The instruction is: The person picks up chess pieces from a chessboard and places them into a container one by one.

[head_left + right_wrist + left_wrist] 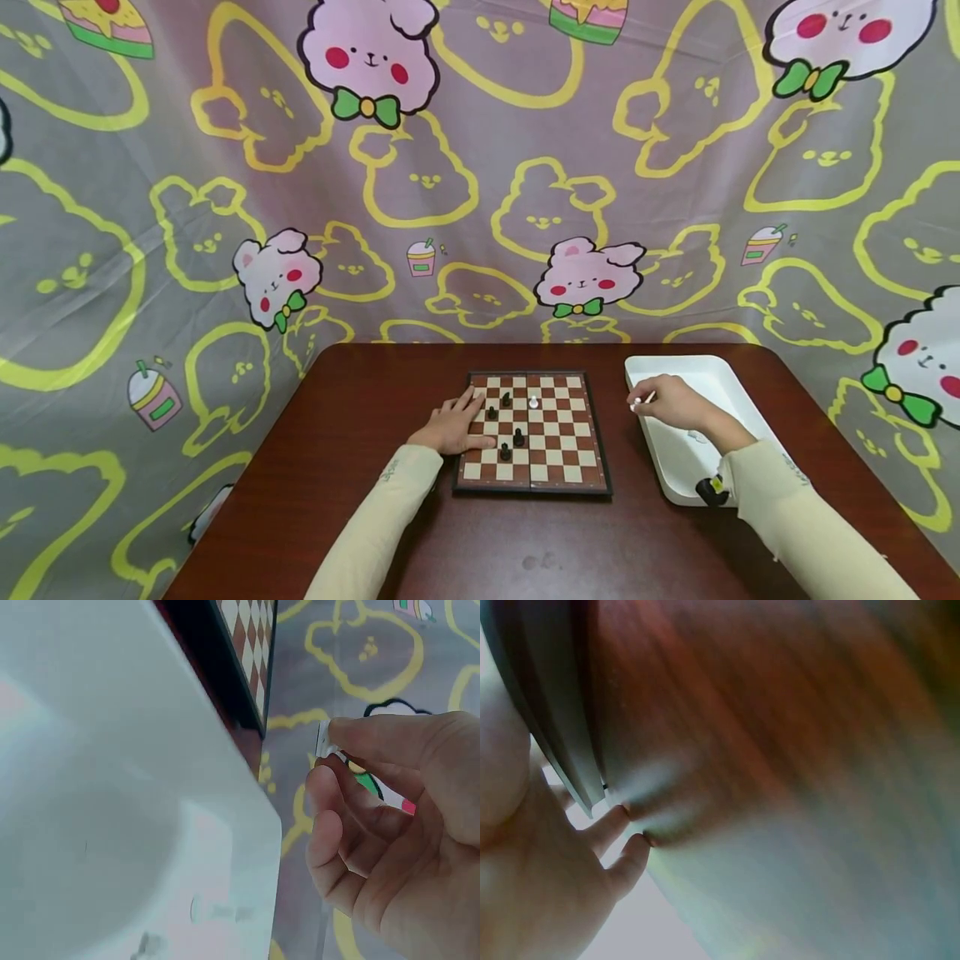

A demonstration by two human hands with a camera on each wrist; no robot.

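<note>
A chessboard (557,458) with brown and cream squares lies on the table. Several black chess pieces (518,437) stand on its left half, and a white chess piece (533,402) stands just right of the fold. My left hand (448,427) rests on the board's left edge, fingers spread and thumb reaching over the squares. In the left wrist view, fingertips touch the table beside the dark board side (559,697). Over the tray's left rim, my right hand (678,404) pinches a small white chess piece (322,739) between thumb and fingers; its exact kind is hidden.
To the right of the board is a white tray (712,367) with small pale items (217,911) on its bottom. Both stand on a dark red-brown table (360,392). A patterned cloth (480,242) hangs behind and at the sides.
</note>
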